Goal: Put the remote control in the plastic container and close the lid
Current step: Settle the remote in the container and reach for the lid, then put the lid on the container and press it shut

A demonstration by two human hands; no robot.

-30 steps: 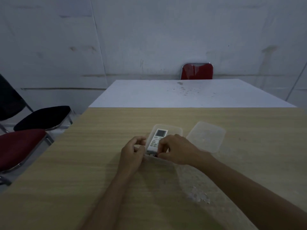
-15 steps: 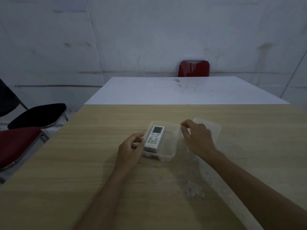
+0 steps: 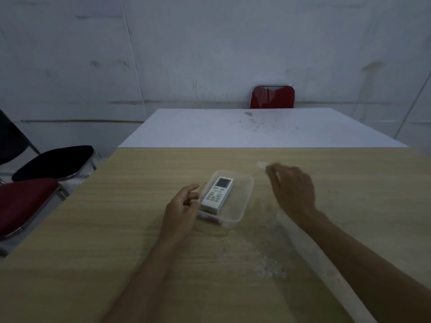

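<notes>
A white remote control (image 3: pixel 218 193) lies face up inside a clear plastic container (image 3: pixel 245 201) on the wooden table (image 3: pixel 105 229). The container has no lid on it. My left hand (image 3: pixel 182 210) is at the container's left wall, thumb and fingers on its rim. To the right of the container, my right hand (image 3: pixel 293 190) is blurred and closed on the clear lid (image 3: pixel 261 164). Only one corner of the lid shows past my fingers; the hand hides the remainder.
A white table (image 3: pixel 256 129) adjoins the far edge, with a red chair (image 3: pixel 272 96) behind it against the wall. A black chair (image 3: pixel 53 162) and another red chair (image 3: pixel 23 201) stand off the left edge. A pale scuffed patch (image 3: pixel 268 269) marks the wood near me.
My right hand let go of the remote, moved right to the lid and took hold of it. My left hand stayed at the container's left side.
</notes>
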